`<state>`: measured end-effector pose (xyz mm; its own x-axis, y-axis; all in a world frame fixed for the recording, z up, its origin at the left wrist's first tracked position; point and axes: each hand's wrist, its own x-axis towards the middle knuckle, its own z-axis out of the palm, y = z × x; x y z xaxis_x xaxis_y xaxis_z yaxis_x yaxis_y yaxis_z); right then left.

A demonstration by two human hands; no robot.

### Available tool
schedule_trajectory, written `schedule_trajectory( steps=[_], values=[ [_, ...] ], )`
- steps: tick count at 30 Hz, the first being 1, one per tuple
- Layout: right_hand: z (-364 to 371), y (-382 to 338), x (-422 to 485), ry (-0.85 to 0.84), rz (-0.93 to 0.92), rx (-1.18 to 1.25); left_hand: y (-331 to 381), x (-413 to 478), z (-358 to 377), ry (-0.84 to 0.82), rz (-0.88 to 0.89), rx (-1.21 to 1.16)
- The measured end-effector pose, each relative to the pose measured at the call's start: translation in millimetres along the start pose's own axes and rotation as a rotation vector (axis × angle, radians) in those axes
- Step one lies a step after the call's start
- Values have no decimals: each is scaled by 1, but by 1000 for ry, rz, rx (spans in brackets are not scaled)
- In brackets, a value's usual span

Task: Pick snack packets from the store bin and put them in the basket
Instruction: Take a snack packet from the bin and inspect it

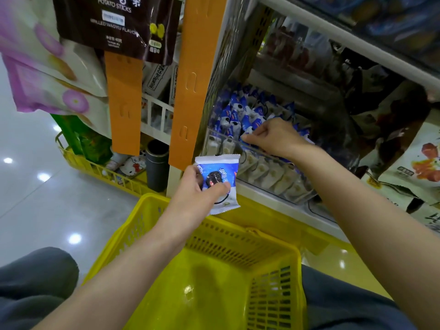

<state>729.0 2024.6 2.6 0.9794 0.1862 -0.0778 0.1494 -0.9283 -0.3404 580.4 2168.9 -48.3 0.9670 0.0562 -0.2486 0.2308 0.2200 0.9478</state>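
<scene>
My left hand [200, 186] pinches a blue-and-white cookie packet [217, 182], its print too blurred to read, above the far rim of the yellow basket [214, 270]. At two o'clock, my right hand [273, 136] has its fingertips closed on another packet's edge in the clear store bin [273, 172]. At eleven o'clock hangs a dark bag [114, 22] reading "POTATO STICKS".

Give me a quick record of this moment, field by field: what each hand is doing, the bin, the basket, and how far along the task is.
left hand: grip closed on a blue and white snack packet, held above the basket's far rim
right hand: inside the clear bin, fingers pinching at a packet
bin contents: heap of blue and white packets
yellow basket: on the floor between the person's knees, no packets visible inside
task progress: first packet not yet dropped in
</scene>
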Motion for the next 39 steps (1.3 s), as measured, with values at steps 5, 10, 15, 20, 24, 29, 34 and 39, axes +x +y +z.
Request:
schedule_trajectory(
  steps=[5, 10, 15, 20, 24, 29, 34, 39],
  values=[
    [6, -7, 5, -37, 63, -61, 0, -2, 4, -17, 17, 24],
    [-11, -10, -12, 114, 102, 187, 1, -3, 3, 20, 6, -2],
    [-43, -21, -64, 369, -127, 622, 1, -2, -1, -36, -79, -207],
    [-26, -24, -117, -205, -35, 775, 9, -13, 7, -299, -44, -388],
    [-2, -24, -134, -242, -66, 790, 4, -22, 11, -336, -30, -266],
    [0, -19, -130, 94, -94, 459, 2, -25, 6, -339, 53, -173],
    [-3, -16, -127, -314, 19, 654, 7, -26, 2, -323, 103, -139],
    [-21, -11, -102, -76, -1, 686, 6, -23, -1, -302, 50, -152]
  ],
)
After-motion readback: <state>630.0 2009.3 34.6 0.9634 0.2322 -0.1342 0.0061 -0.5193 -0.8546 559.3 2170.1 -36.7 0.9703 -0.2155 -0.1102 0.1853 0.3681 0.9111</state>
